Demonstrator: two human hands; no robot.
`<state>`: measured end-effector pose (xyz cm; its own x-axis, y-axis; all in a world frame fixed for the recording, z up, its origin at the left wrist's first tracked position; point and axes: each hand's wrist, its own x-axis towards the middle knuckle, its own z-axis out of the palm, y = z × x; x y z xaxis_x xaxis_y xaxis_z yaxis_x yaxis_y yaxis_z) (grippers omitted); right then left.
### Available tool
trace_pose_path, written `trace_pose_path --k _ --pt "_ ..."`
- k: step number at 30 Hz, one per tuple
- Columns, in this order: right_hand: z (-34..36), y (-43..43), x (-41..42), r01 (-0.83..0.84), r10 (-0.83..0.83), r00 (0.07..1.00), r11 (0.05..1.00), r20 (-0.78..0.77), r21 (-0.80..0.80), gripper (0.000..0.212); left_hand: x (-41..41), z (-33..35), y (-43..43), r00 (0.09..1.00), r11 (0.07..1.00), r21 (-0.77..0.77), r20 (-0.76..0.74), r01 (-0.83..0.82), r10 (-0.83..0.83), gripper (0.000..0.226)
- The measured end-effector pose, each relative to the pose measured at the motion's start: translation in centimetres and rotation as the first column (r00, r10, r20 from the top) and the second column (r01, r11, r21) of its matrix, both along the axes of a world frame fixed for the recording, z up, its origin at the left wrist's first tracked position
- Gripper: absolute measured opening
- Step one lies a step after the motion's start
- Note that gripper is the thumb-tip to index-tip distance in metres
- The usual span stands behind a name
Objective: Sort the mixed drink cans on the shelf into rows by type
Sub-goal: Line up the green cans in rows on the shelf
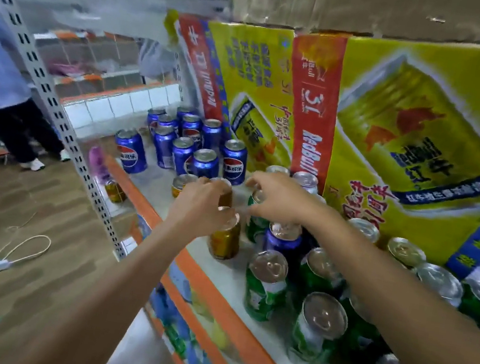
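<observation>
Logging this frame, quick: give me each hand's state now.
Left hand: fingers curled on a short gold metal drink can.
Right hand: fingertips pinch the top of a green metal drink can.

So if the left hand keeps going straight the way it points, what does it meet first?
The left hand curls over a gold can, so that comes first. Straight past it stand the blue cans, though depth is unclear. The right hand, on a green can, sits off that line.

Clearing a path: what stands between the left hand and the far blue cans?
Head view: a loose gold can beside the left hand, then bare shelf before the blue cans.
</observation>
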<state>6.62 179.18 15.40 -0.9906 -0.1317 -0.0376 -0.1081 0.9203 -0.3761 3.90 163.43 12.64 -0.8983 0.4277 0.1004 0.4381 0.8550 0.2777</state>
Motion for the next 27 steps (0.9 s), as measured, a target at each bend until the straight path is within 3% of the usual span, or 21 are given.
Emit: trace_pose_path --k 4,7,11,14,17,22,27 --pt "-0.4 -2.3 -5.7 0.028 -0.03 0.999 0.998 0.025 0.062 0.046 -6.6 -0.8 -2.3 0.999 0.995 -0.094 -0.036 0.019 -0.022 0.04" --pt "-1.1 -3.8 -9.4 0.047 -0.055 0.996 0.993 0.073 0.109 0.047 -10.2 -1.8 -3.9 0.998 0.979 -0.202 0.063 0.041 -0.029 0.058" --pt "-2.5 -5.5 -13.4 0.02 -0.053 0.984 0.982 0.17 0.19 0.059 -13.8 -3.2 -5.6 0.971 0.97 -0.206 0.225 0.127 -0.079 0.069" --pt "-3.7 -6.6 -15.0 -0.024 -0.052 0.95 0.971 0.309 0.239 0.071 -16.0 -4.3 -6.1 0.948 0.955 -0.21 0.285 0.208 -0.144 0.07" --pt "-5.0 -7.3 -15.8 -0.075 -0.045 0.916 0.956 0.399 0.282 0.07 -17.2 -4.9 -6.1 0.932 0.949 -0.193 0.314 0.251 -0.183 0.07" --pt "-5.1 -7.1 -16.1 -0.041 -0.059 0.92 0.969 0.388 0.244 0.064 -17.9 -4.4 -6.3 0.929 0.939 -0.188 0.292 0.289 -0.228 0.058" --pt "-3.2 -6.5 -14.8 0.033 -0.093 0.955 0.977 0.282 0.208 0.059 -17.5 -1.7 -6.1 0.926 0.917 -0.203 0.238 0.342 -0.292 0.067"
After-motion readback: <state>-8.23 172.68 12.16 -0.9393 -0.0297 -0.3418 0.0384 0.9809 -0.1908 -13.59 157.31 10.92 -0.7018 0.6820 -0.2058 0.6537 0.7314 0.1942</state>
